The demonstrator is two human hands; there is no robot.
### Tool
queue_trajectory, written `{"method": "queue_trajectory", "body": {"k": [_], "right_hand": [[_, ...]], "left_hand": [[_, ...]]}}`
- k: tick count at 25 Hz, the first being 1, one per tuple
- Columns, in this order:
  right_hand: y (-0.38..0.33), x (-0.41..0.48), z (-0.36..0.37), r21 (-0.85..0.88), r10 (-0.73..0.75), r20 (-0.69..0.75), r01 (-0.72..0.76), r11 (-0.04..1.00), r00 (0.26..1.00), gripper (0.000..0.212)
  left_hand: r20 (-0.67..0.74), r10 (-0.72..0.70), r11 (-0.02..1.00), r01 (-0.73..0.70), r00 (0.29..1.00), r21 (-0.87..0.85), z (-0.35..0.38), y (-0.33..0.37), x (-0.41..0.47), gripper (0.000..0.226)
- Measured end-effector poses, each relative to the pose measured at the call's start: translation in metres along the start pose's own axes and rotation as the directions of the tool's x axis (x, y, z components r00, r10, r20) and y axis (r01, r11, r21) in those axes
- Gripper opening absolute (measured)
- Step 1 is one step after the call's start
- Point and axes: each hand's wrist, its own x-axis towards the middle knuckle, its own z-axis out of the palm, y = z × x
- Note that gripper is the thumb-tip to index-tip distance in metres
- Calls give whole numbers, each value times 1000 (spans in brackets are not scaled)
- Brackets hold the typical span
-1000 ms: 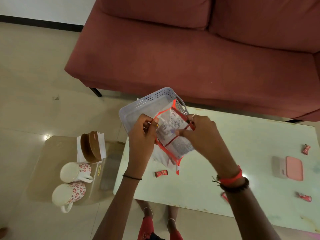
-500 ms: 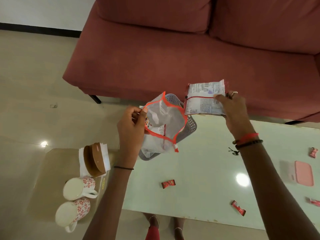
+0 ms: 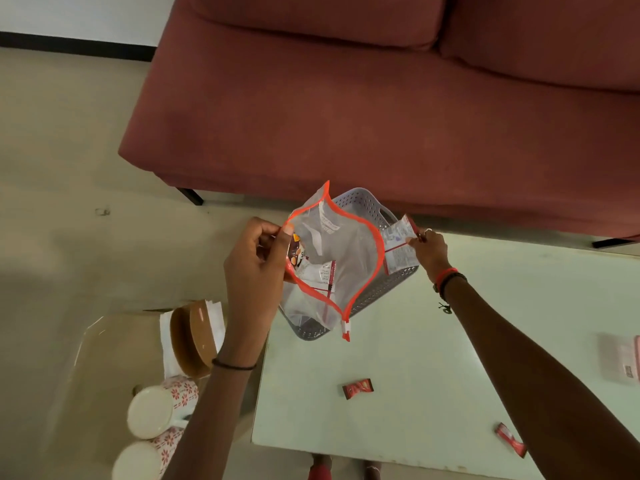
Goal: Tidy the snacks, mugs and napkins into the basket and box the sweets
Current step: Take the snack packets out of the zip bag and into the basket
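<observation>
– Holding what, item by item?
– Left hand (image 3: 256, 268): thumb and fingers pinch the rim of one clear pouch (image 3: 346, 258), orange zip gaping, packets inside.
– Right?
– Right hand (image 3: 429, 251): fingertips pinch one white snack packet (image 3: 398, 247) at the grey basket (image 3: 367, 209), which sits on my table (image 3: 433, 375) behind the pouch.
– Loose stock?
– Two red sweets (image 3: 357, 388) on the table; pink box (image 3: 620, 362) at the right edge; two mugs (image 3: 159, 407) and napkins (image 3: 194, 337) on the side table (image 3: 104, 358).
</observation>
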Motion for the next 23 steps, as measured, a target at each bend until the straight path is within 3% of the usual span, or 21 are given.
{"method": "queue_trajectory", "body": {"k": [3,12,16,19,21,23], "right_hand": [[12,11,6,-169,-27,-2,27,985,1000,32],[8,36,2,-343,-85,20,86,935,996,32],[-9,16,-10,-203,-96,-20,90,975,995,33],[-49,-29,-30,66,-170,-126,179,982,977,17],[-78,-77,-53,140,-319,-166,343,929,933,16],[-99,-135,-81,183,-566,-138,582,792,813,17]], "left_hand": [[31,-5,1000,6,999,-8,-2,-3,5,16],[56,1,1000,-1,998,12,-3,-6,5,17],[61,2,999,-4,998,32,-5,-4,-1,19],[66,4,999,-6,998,38,-6,0,-9,18],[71,8,1000,-10,997,26,-5,3,-17,22],[78,23,999,-26,997,35,-3,7,-27,26]]}}
